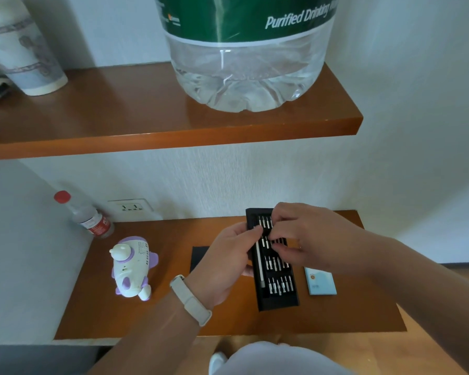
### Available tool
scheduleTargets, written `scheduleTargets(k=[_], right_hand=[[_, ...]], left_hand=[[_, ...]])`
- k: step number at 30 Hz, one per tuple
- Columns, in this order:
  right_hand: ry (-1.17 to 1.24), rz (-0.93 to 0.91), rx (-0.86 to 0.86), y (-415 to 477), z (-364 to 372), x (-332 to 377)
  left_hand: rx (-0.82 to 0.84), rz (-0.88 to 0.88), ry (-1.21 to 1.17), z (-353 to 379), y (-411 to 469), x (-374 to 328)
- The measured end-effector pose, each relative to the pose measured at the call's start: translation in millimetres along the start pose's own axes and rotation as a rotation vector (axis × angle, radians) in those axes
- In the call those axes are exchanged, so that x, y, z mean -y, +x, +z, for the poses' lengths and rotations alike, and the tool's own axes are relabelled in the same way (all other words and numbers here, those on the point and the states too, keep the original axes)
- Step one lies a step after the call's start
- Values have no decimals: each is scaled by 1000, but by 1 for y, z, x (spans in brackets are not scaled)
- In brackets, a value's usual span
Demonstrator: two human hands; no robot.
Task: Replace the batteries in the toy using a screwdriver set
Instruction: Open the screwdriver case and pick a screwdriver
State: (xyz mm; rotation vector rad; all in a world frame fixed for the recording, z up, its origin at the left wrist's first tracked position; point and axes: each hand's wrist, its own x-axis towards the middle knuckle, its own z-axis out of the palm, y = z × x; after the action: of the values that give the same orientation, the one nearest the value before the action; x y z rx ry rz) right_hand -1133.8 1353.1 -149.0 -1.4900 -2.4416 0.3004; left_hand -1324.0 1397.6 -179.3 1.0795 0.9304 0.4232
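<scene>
A black screwdriver set tray [278, 290] lies open on the lower wooden shelf [173, 315], with several silver bits in rows and a long silver driver handle [260, 262] along its left side. My left hand [225, 263] grips the tray's left edge, thumb near the top of the handle. My right hand [301, 236] hovers over the upper bit rows, its fingertips pinching among the bits; what they hold is hidden. A white and purple airplane toy [132, 266] lies to the left. A small blue battery pack [320, 281] lies right of the tray.
The tray's black lid [199, 257] lies partly under my left hand. A small bottle with a red cap [88, 216] leans in the back left corner by a wall socket [130, 207]. An upper shelf [173, 136] carries a big water jug [249, 55] and a paper cup [25, 55].
</scene>
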Motion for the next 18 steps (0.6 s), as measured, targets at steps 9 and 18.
scheduleTargets(k=[9, 18], right_hand=[[-127, -100, -82, 0, -2, 0], [-92, -103, -93, 3, 3, 1]], left_hand=[[47, 20, -19, -3, 3, -2], [43, 21, -20, -8, 2, -3]])
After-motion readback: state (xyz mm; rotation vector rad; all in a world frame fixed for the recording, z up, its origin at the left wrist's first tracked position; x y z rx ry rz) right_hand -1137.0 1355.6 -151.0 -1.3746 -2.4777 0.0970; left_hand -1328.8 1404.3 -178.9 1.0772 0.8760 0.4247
